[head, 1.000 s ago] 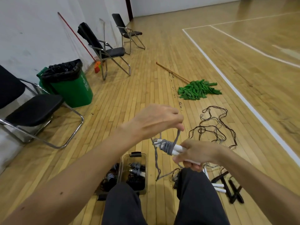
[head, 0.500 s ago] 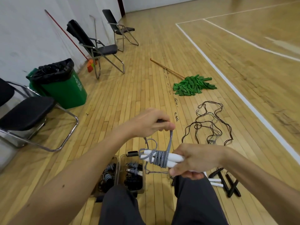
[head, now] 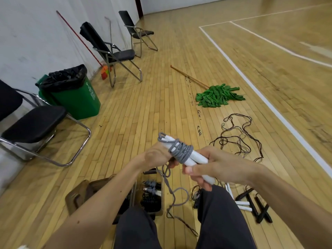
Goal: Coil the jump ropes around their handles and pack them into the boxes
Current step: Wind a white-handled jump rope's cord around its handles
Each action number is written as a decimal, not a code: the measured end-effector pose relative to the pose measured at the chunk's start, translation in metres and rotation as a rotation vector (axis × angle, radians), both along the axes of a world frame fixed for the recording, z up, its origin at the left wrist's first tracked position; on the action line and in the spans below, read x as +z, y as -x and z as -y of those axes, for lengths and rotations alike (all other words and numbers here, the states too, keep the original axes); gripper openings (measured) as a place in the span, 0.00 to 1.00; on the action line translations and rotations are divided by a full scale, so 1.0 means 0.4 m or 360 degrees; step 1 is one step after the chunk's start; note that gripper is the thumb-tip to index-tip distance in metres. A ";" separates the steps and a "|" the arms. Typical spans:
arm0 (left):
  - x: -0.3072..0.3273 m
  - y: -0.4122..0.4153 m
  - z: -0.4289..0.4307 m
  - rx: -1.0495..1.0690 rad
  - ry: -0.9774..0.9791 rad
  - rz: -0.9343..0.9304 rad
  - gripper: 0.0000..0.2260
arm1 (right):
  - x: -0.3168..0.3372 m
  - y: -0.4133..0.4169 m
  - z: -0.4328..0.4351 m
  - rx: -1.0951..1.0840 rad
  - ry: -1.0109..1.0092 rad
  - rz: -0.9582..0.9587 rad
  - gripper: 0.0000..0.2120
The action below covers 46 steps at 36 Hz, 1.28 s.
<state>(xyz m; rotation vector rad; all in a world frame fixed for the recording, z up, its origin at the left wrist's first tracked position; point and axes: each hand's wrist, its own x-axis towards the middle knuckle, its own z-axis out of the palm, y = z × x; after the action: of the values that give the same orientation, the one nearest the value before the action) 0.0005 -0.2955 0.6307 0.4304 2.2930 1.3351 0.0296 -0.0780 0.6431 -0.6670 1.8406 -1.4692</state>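
White handles point(head: 196, 157) clamped in the right hand point(head: 215, 167) above the box point(head: 162, 196) at the floor's near edge, grey rope point(head: 180, 151) gripped close beside by the left hand point(head: 157, 156); remaining slack is best wound taut, turns laid side by side

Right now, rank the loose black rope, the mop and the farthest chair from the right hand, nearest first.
1. The loose black rope, on the floor just beyond the right hand.
2. The mop, farther ahead on the floor.
3. The farthest chair, by the wall, ahead and left.
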 end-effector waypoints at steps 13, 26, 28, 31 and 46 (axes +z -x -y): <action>-0.039 -0.043 -0.010 0.0109 -0.0204 0.0149 0.18 | -0.017 0.019 0.002 -0.0471 -0.0054 0.0086 0.09; -0.089 -0.063 -0.035 0.0141 -0.0156 0.0063 0.11 | -0.069 0.057 0.005 -0.0960 -0.0023 -0.0163 0.08; -0.084 -0.062 -0.029 0.0103 -0.0075 0.0070 0.10 | -0.080 0.064 -0.002 -0.0985 -0.0042 -0.0176 0.08; -0.084 -0.063 -0.011 0.0009 0.0072 0.0101 0.10 | -0.086 0.084 -0.025 -0.1097 -0.0018 -0.0179 0.09; 0.025 -0.079 -0.020 -0.0188 0.0893 -0.0731 0.13 | -0.167 0.146 -0.075 -0.1034 -0.0470 -0.0378 0.05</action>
<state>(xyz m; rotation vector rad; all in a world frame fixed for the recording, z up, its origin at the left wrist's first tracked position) 0.0320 -0.2876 0.6407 0.7137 2.8182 0.5214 -0.0288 -0.0478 0.5764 -0.0902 2.5538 -1.4886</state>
